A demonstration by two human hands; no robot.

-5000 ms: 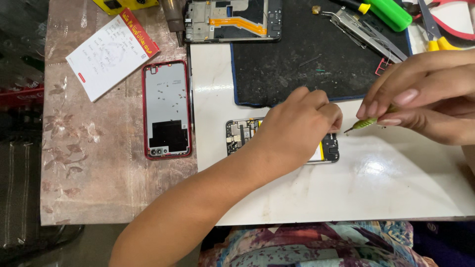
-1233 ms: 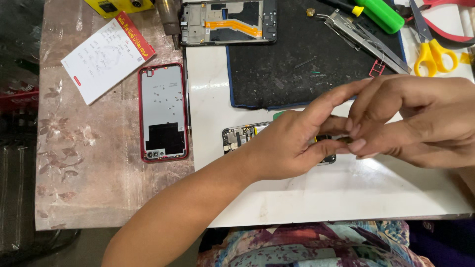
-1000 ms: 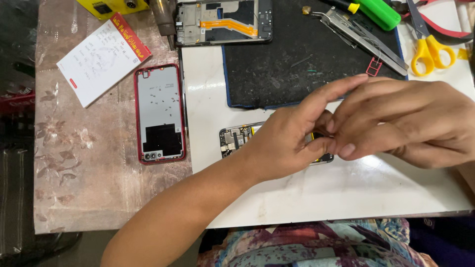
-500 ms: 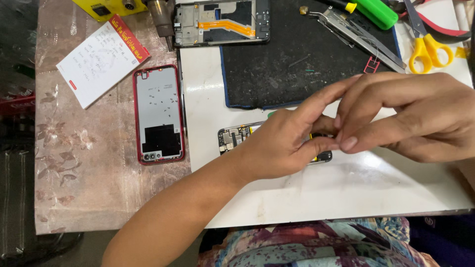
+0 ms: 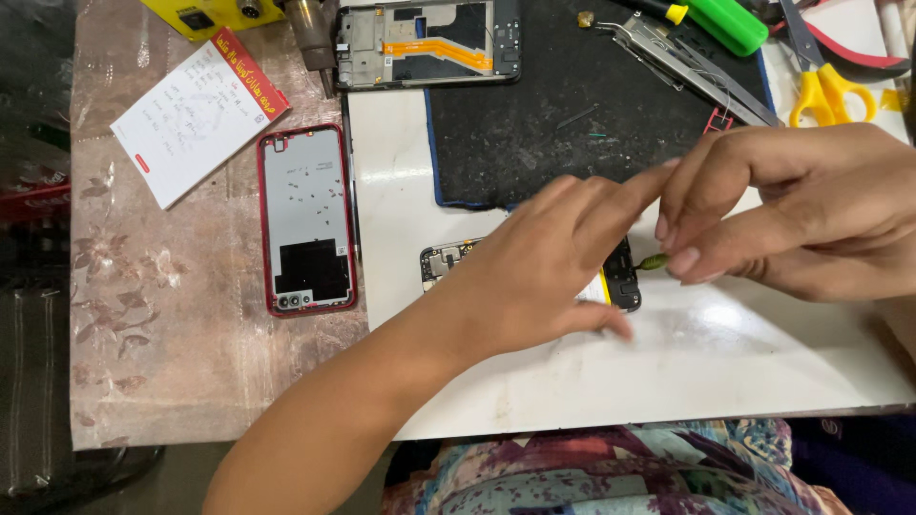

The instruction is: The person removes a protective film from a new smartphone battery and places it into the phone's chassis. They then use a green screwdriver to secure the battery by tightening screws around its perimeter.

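Since half a second ago the left hand [image 5: 544, 277] has loosened — fingers spread flat over the opened phone [image 5: 625, 281] (mostly hidden), just below the black mat [image 5: 534, 124]. The right hand [image 5: 801, 215] now pinches a small green tool [image 5: 654, 260] at its edge.

Head camera, close, seemingly straight down

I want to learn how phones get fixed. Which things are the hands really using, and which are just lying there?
In use:
left hand, pressing on the opened phone
right hand, pinching a small green tool at the phone's edge

Lying about:
red back cover
phone frame with orange cable
notepad
yellow scissors
tweezers
green marker
black mat
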